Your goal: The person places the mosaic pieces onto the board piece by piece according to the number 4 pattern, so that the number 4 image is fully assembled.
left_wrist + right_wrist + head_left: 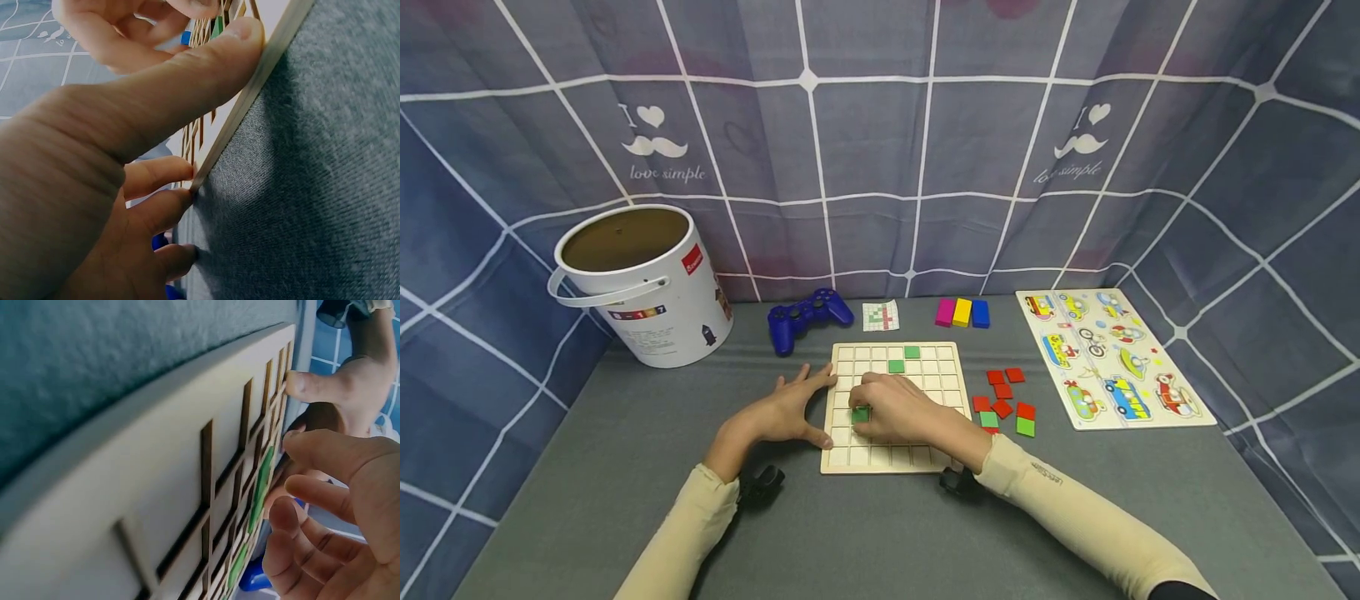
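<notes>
At the middle of the grey surface (865,533) lies the board (943,382), a pale grid partly hidden by the right hand (895,408) and its wrist. Two green tiles (897,367) show clear near its far edge. Another green tile (860,414), in the left part of the grid, is partly covered by the right hand. That hand's fingers are bent close about this tile; whether they pinch it or only touch it, I cannot tell, even from the right wrist view.

The left hand (786,408) has its fingers spread and mostly straight, the thumb and fingertips touching the board's left edge; the left wrist view shows the thumb laid on the rim.

Right of the board lie loose red tiles (1015,375) and two more green ones, one of them partly covering a red tile. Beyond the board are the controller (805,321), the card (880,316), its print too small to make out, and three blocks (962,312). To the far right lies the puzzle (1112,358); to the left stands the bucket (677,333), its floor out of sight. Both sleeves (1075,508) are cut off by the frame's lower edge.
</notes>
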### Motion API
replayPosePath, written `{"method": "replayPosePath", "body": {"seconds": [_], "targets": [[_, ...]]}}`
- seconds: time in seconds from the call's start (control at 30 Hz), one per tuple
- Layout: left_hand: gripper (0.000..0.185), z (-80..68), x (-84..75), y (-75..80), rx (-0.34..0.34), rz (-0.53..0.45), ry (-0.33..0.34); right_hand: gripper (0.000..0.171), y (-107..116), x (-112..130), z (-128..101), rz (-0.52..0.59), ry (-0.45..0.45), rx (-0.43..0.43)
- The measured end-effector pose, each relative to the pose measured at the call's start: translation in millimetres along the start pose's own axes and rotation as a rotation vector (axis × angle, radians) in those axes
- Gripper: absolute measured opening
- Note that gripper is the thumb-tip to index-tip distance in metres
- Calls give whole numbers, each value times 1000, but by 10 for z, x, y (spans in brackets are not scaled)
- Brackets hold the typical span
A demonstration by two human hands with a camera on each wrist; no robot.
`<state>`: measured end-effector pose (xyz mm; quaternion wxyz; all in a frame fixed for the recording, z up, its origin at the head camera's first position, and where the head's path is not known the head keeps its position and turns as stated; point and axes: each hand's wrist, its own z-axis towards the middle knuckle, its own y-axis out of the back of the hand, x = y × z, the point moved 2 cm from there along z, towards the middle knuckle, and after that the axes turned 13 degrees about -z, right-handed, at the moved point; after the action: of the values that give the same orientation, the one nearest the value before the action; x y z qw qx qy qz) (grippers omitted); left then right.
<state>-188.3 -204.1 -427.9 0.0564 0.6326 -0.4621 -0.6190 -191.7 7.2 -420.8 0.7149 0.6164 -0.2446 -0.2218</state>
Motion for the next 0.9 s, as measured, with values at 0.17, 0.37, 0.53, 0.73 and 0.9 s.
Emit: {"method": "replayPosePath", "body": {"seconds": [0.17, 0.37, 0.53, 0.73, 0.9], "targets": [[105, 12, 2, -9, 0, -2, 8, 20, 70, -66, -244, 47, -36, -24], [106, 13, -2, -17, -8, -5, 27, 16, 113, -256, -667, 67, -92, -93], [106, 17, -28, -24, -8, -1, 26, 14, 165, -446, -1087, 101, -199, -159], [106, 3, -24, -20, -9, -9, 12, 16, 186, -629, -1528, 36, -319, -197], [105, -17, -4, -8, -1, -34, -23, 19, 163, -739, -1795, -30, -372, -207]]}}
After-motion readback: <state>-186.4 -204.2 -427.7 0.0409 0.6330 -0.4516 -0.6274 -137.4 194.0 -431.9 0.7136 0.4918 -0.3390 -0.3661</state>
